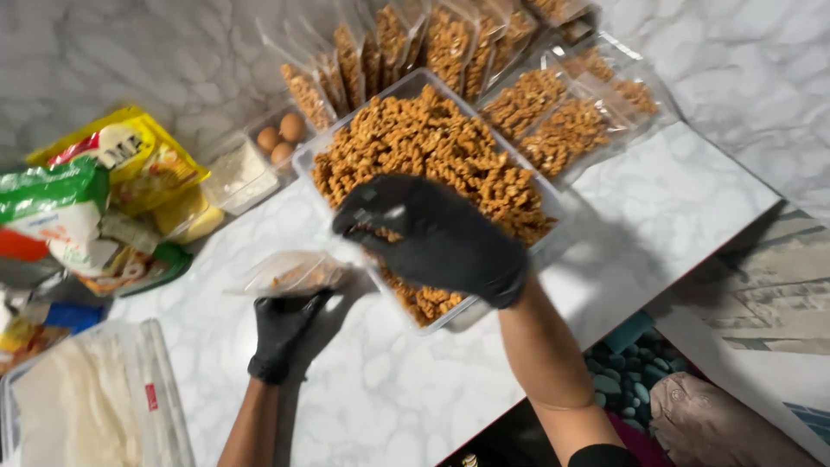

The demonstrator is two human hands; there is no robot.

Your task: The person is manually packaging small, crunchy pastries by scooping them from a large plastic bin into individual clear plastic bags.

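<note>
A clear rectangular tray heaped with orange-brown spiral snacks stands on the white marble counter. My right hand, in a black glove, hovers over the tray with its fingers curled around a few spirals. My left hand, also black-gloved, holds a small clear plastic bag just left of the tray; the bag has some snacks in it.
Several filled clear bags lie behind and right of the tray. Eggs sit in a clear container at the back. Colourful food packets lie left. A stack of empty bags sits at the near left. The counter edge runs diagonally at right.
</note>
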